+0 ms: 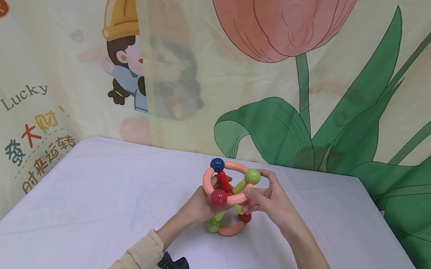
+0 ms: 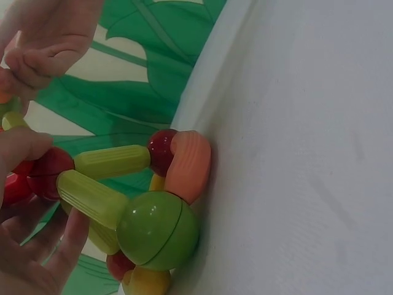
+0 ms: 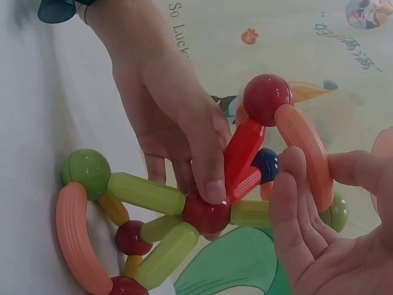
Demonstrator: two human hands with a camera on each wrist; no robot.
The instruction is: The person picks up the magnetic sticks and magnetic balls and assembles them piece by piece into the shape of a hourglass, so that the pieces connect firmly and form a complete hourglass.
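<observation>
A toy structure of coloured balls and rods, resembling magnetic building sticks, stands on the table with curved pieces at its top and bottom. My left hand (image 1: 199,205) grips its middle, the thumb pressed on the central red ball (image 3: 207,212). Straight yellow-green rods (image 3: 147,192) run down from that ball, and red rods (image 3: 244,155) run upward. On the upper ring, my right hand (image 1: 271,203) pinches a curved pink rod (image 3: 312,161) between a red ball (image 3: 268,99) and a green ball (image 1: 252,176). A blue ball (image 1: 217,165) sits at the ring's far left.
The white-covered table (image 1: 110,202) spreads around the structure. A printed cloth (image 1: 175,134) with tulips and cartoon figures hangs behind the table's back edge. Black straps (image 1: 174,265) with devices sit on both wrists.
</observation>
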